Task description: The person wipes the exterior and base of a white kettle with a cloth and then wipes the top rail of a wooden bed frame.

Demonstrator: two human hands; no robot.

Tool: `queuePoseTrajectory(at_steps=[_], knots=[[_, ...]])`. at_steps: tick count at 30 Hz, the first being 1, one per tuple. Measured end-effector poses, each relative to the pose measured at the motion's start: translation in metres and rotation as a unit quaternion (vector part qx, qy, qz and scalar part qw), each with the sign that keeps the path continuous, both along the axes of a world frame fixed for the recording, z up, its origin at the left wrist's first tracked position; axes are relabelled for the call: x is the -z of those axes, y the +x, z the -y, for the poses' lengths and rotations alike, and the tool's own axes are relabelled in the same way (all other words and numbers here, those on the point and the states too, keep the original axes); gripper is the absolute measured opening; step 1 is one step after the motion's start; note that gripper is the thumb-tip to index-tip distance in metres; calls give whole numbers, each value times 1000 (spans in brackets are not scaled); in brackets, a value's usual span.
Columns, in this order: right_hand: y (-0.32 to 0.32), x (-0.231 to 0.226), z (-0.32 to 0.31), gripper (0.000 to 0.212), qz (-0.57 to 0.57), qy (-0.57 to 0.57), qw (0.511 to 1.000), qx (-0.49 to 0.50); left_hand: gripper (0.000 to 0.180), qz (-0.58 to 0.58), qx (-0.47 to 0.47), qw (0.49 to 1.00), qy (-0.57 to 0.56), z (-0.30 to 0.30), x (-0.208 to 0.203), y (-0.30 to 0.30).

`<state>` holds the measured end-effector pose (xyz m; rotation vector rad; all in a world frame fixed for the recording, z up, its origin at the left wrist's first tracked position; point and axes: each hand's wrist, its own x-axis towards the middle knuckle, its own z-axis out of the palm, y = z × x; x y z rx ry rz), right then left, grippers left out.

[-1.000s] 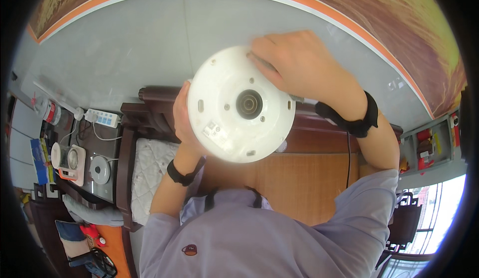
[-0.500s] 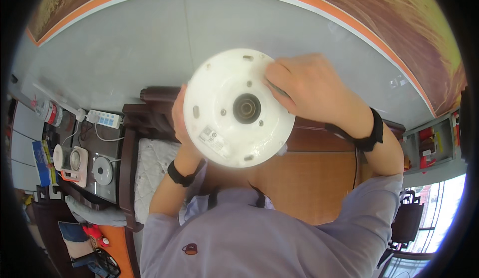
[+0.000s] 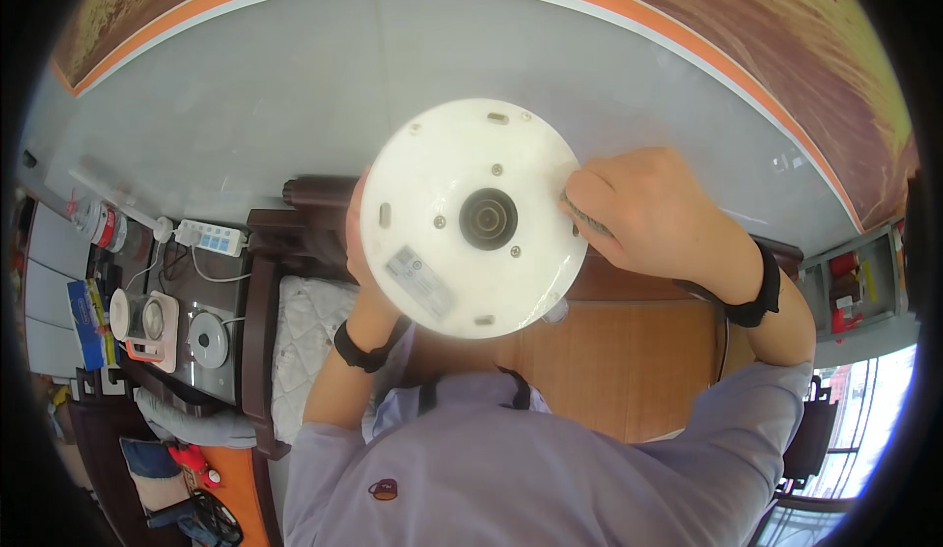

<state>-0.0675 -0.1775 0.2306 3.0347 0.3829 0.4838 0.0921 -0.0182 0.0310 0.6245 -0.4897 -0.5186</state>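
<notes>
A round white appliance [image 3: 473, 219] is held in the air before the person's chest, overlapping in view the back edge of a wooden bench [image 3: 619, 370]. Its face is glossy and disc-shaped, with a dark recessed socket [image 3: 489, 218] at the centre holding concentric rings. Three screws surround the socket; oval slots and small holes sit nearer the rim. A pale grey rectangular label [image 3: 419, 284] lies at the lower left, its long side slanting from upper left to lower right.

The flat face points up toward the wearer's head. It looks nearly circular, so no long axis stands out across it; the axis through the socket runs roughly along the line of sight, and the body's depth is hidden.

The left hand [image 3: 358, 233] grips the left side, fingers partly concealed behind it. The right hand [image 3: 643, 203] pinches a thin, dark, rough pad [image 3: 588, 219] between thumb and fingers at the right rim.
</notes>
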Motion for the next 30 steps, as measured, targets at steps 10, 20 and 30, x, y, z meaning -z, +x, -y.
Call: queuePoseTrajectory(at_steps=[10,20,30], knots=[[63,-21,-2,13,46,-54,997,22,68,377,-272,885,22,15,-34,-6],[23,-8,-2,13,-23,-12,1000,16,88,174,-126,977,-5,3,-36,-9],[13,-2,5,14,10,-3,998,67,125,410,-159,898,5,12,-44,-8]])
